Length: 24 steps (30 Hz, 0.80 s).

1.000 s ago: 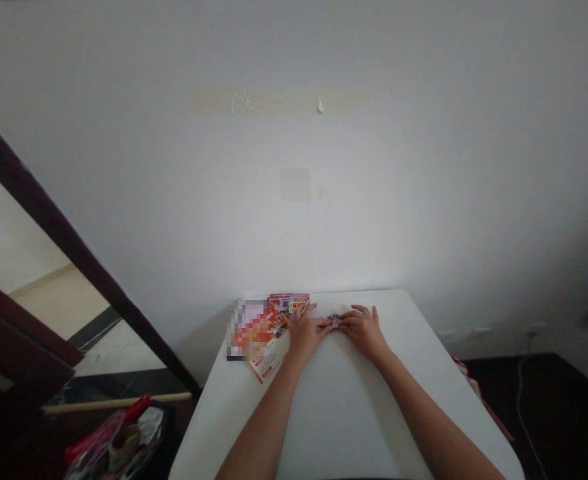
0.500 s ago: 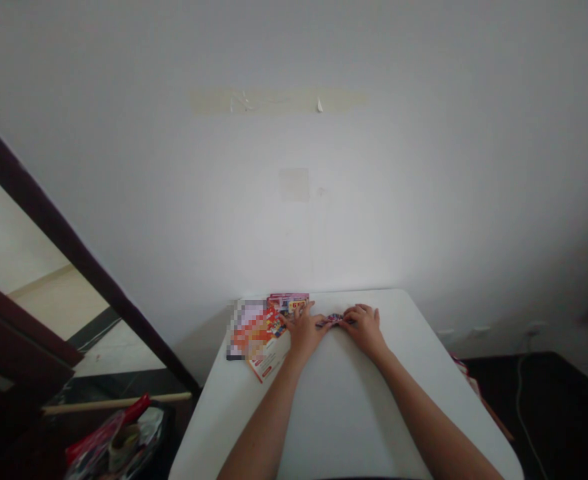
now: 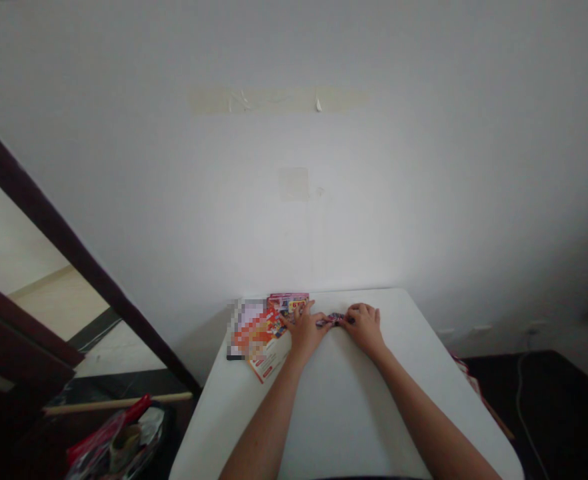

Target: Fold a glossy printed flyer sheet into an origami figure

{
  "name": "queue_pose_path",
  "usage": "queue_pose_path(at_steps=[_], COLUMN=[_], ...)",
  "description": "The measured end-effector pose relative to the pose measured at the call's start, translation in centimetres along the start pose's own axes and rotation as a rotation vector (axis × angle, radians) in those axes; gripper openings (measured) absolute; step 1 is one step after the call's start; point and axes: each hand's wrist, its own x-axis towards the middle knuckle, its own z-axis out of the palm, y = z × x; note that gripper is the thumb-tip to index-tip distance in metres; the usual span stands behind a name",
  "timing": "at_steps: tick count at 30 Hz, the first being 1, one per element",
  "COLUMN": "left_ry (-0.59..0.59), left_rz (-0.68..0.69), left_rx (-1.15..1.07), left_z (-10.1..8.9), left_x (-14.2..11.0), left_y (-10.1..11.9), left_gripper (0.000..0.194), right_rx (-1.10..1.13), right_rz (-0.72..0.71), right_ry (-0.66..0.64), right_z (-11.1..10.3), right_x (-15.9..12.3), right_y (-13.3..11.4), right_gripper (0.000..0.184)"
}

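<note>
Between my two hands, near the far side of the white table (image 3: pixel 339 413), lies a small folded strip of colourful printed paper (image 3: pixel 335 319). My left hand (image 3: pixel 305 331) pinches its left end, with the other fingers spread toward the leaflets. On the other side my right hand (image 3: pixel 365 327) has its fingers closed on the strip's right end. An orange and white leaflet (image 3: pixel 267 357) and a pink printed booklet (image 3: pixel 288 299) lie just left of my left hand, partly covered by it. Fine folds of the strip are too small to make out.
A white wall (image 3: pixel 424 167) stands right behind the table. Under the leaflets at the left is a dark-edged flat item (image 3: pixel 235 358), partly blurred out. Down on the left, a bin (image 3: pixel 139 433) holds rubbish, with a wooden stick (image 3: pixel 119 403) behind it. A cable (image 3: pixel 520 393) hangs at the right.
The fingers of my right hand have shifted slightly on the strip's right end, and the strip looks a little more bent. My left hand stays nearly still.
</note>
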Motion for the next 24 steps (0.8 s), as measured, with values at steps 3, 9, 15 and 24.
queue_pose_path(at_steps=[3, 9, 15, 24], left_ry=[-0.004, 0.006, -0.015, -0.026], left_rz=[-0.006, -0.009, -0.002, 0.003], left_rx=[0.007, 0.015, 0.032, 0.038], left_z=[0.1, 0.3, 0.1, 0.6], left_x=[0.1, 0.1, 0.2, 0.2], left_y=[-0.1, -0.1, 0.1, 0.2], left_gripper=[0.016, 0.015, 0.017, 0.013], right_rx=[0.001, 0.015, 0.032, 0.008], right_rz=[0.003, 0.027, 0.067, 0.136], right_ry=[0.003, -0.004, -0.032, -0.080], right_z=[0.1, 0.0, -0.3, -1.0], right_x=[0.1, 0.1, 0.2, 0.1], right_y=[-0.1, -0.3, -0.7, -1.3], right_gripper=[0.025, 0.027, 0.025, 0.026])
